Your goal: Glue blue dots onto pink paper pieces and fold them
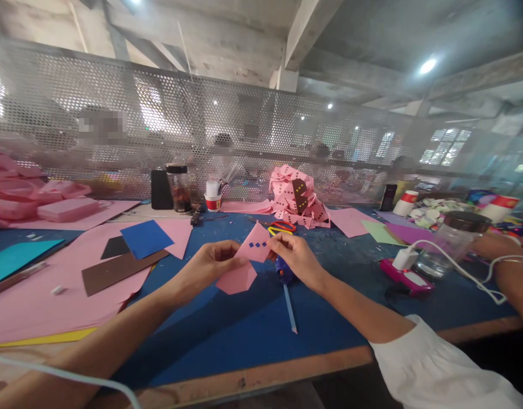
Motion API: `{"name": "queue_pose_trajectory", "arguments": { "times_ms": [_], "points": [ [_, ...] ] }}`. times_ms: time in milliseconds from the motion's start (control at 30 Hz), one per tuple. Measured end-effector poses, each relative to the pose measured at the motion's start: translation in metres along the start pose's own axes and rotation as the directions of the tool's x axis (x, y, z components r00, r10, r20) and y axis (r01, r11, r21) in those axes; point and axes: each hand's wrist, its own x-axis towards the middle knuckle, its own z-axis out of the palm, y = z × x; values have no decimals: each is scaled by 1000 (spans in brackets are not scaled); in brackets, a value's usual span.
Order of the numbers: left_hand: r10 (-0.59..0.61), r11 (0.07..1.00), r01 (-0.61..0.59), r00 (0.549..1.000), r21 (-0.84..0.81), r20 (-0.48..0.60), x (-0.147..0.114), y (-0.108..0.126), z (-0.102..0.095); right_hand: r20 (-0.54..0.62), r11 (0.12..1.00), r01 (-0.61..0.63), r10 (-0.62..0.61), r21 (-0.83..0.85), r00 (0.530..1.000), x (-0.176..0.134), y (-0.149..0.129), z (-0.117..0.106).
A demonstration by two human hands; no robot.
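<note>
Between my two hands is a pink paper piece (253,248) with a row of small blue diamonds on it. My left hand (221,255) pinches its left side, thumb on top. At the right edge the fingers of my right hand (289,253) are closed on the same piece. A lower pink part (237,279) hangs beneath it; whether the two are joined I cannot tell. Just behind my right hand lie scissors (282,228) with red and yellow handles. Under that hand a dark blue tool (282,270), partly hidden, has a pale blue stick (290,309) pointing toward me.
Behind my hands rises a heap of dotted pink paper pieces (291,196). Pink sheets (69,284) with a blue sheet (146,238) and a brown strip (116,272) lie left. A magenta power block (406,278), cables and a jar (451,241) stand right, near another person's arm (509,267).
</note>
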Motion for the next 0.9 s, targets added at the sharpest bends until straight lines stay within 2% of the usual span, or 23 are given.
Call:
{"name": "queue_pose_trajectory", "arguments": {
  "times_ms": [167, 367, 500, 633, 767, 900],
  "points": [
    [-10, 1000, 10, 1000, 16, -28, 1, 0, 0, 2, 998, 33, -33, -46, 999, -2, -5, -1],
    [-33, 999, 33, 999, 17, -16, 2, -1, 1, 11, 996, -1, 2, -90, 1000, -3, -3, -1],
    [-19, 1000, 19, 1000, 14, -14, 3, -4, 0, 26, 995, 20, -18, -98, 999, -4, -3, -1],
    [-2, 1000, 3, 1000, 21, -26, 3, -4, 0, 91, 992, 42, -31, -120, 995, -7, -3, 4],
    [-7, 1000, 7, 1000, 25, -15, 3, -5, 2, 61, 977, 11, 2, -212, 998, -10, -2, 12],
    [-1, 1000, 1, 1000, 25, -10, 4, -7, 1, 66, 986, 1, 11, -169, 998, -10, -2, 14]
  ]
}}
